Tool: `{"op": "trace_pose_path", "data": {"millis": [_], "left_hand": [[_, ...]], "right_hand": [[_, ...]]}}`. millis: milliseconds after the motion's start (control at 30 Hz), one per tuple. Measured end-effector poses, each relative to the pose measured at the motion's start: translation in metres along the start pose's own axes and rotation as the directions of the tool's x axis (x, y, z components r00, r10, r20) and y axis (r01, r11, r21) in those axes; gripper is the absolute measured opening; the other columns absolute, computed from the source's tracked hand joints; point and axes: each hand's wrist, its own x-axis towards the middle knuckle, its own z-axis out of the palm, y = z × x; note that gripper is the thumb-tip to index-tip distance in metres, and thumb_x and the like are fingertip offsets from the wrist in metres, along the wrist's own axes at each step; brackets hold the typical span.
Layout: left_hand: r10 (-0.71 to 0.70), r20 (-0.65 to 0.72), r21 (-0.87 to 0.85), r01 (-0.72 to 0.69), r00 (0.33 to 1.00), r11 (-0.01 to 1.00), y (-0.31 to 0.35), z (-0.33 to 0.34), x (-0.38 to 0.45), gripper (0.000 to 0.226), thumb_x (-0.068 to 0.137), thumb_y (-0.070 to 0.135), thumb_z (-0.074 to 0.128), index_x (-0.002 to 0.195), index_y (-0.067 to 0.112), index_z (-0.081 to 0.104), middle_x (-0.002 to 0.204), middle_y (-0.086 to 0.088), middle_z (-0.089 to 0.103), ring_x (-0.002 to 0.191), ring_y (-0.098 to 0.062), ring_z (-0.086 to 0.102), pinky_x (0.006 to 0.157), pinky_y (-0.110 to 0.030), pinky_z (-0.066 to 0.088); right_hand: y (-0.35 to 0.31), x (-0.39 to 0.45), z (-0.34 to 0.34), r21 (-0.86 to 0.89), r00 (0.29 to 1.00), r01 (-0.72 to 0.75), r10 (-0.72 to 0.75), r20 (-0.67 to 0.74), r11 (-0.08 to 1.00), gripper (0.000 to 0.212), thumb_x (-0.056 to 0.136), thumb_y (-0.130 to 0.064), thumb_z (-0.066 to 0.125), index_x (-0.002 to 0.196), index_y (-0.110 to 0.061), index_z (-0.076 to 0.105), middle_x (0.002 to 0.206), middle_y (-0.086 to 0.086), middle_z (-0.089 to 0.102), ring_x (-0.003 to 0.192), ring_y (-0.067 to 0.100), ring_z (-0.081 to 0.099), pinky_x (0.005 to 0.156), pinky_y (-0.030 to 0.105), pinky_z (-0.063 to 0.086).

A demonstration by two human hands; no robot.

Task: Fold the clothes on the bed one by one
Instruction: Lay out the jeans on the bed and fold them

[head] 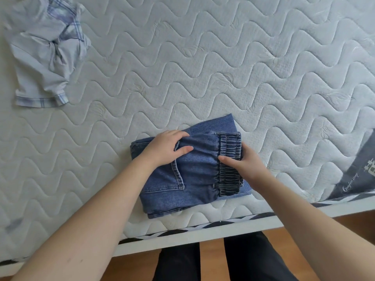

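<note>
From the head camera, a pair of blue jeans [190, 173] lies folded into a thick square near the front edge of the bed [223, 67]. The stretchy waistband [230, 165] is on top, on the right side of the pile. The left hand [165, 148] rests on the left part of the jeans, and its fingers and thumb pinch a bunch of the top cloth. The right hand [244, 165] holds the right edge of the pile, with the thumb on top of the waistband and the fingers tucked around the side. Far off at the back left corner of the bed sits a crumpled light blue shirt [44, 51] with checked trim, well apart from the jeans. The bed has a white cover with wavy stitching. Below the bed edge you can see a wooden floor [211, 258] and the person's dark trouser legs [249, 258].
</note>
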Motion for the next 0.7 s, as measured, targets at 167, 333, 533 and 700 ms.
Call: {"op": "trace_pose_path", "data": {"millis": [167, 333, 533, 700], "left_hand": [[-0.091, 0.050, 0.175, 0.081, 0.995, 0.981, 0.001, 0.009, 0.014, 0.057, 0.093, 0.065, 0.034, 0.117, 0.019, 0.057, 0.106, -0.001, 0.067, 0.102, -0.024, 0.059, 0.086, -0.038, 0.045], [-0.149, -0.120, 0.413, 0.185, 0.982, 0.892, 0.012, 0.035, 0.021, 0.047, 0.096, 0.059, 0.040, 0.113, 0.017, 0.052, 0.107, -0.002, 0.066, 0.101, -0.026, 0.058, 0.084, -0.039, 0.041], [0.051, -0.454, 0.261, 0.078, 0.890, 0.962, 0.007, 0.047, 0.008, 0.040, 0.090, 0.028, 0.058, 0.124, 0.009, 0.051, 0.116, -0.012, 0.056, 0.104, -0.032, 0.057, 0.092, -0.046, 0.047], [0.106, -0.476, 0.300, 0.047, 0.873, 0.953, 0.016, 0.077, -0.025, 0.051, 0.100, 0.025, 0.041, 0.147, 0.007, 0.039, 0.156, -0.009, 0.035, 0.144, -0.023, 0.031, 0.118, -0.042, 0.025]], "right_hand": [[0.006, 0.011, 0.005, -0.152, 0.993, -0.031, 0.013, -0.114, 0.988, 0.047, 0.075, -0.031, 0.084, 0.116, -0.024, 0.060, 0.103, -0.008, 0.073, 0.096, 0.012, 0.070, 0.093, 0.045, 0.054], [0.012, 0.019, 0.011, -0.444, 0.953, -0.027, -0.111, -0.281, 0.896, 0.083, 0.081, -0.035, 0.078, 0.148, -0.025, 0.029, 0.131, -0.001, 0.052, 0.115, 0.017, 0.056, 0.095, 0.033, 0.044], [0.024, 0.023, 0.038, -0.914, 0.820, 0.139, -0.561, -0.109, 0.381, 0.073, 0.088, -0.011, 0.054, 0.154, -0.019, 0.022, 0.159, 0.004, 0.027, 0.145, 0.021, 0.024, 0.119, 0.042, 0.016], [0.047, 0.030, 0.062, -0.941, 0.813, 0.277, -0.569, 0.122, 0.195, 0.061, 0.095, -0.029, 0.048, 0.152, -0.016, 0.034, 0.160, -0.001, 0.029, 0.148, 0.016, 0.025, 0.121, 0.044, 0.017]]}}
